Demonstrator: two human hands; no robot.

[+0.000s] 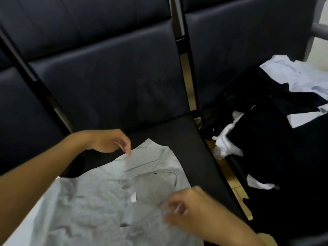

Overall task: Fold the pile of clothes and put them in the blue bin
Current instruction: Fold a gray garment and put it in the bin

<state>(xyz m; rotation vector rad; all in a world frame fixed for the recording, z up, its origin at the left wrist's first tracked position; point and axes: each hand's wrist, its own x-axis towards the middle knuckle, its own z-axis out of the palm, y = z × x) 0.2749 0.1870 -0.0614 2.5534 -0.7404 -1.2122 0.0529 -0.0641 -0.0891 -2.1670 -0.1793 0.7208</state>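
Note:
A light grey shirt (99,201) lies spread on the middle black seat, its collar and a white label facing up. My left hand (110,141) hovers at the shirt's far edge, fingers loosely bent, fingertips touching or just above the cloth. My right hand (184,208) is blurred over the shirt's right side near the collar; its fingers curl, and whether they pinch the fabric is unclear. A pile of black and white clothes (266,132) lies on the seat to the right. No blue bin is in view.
Black padded chairs (106,82) stand in a row with tall backrests behind the seats. A narrow gap (230,176) between the middle and right seats shows a tan floor. A metal armrest (319,31) is at the top right.

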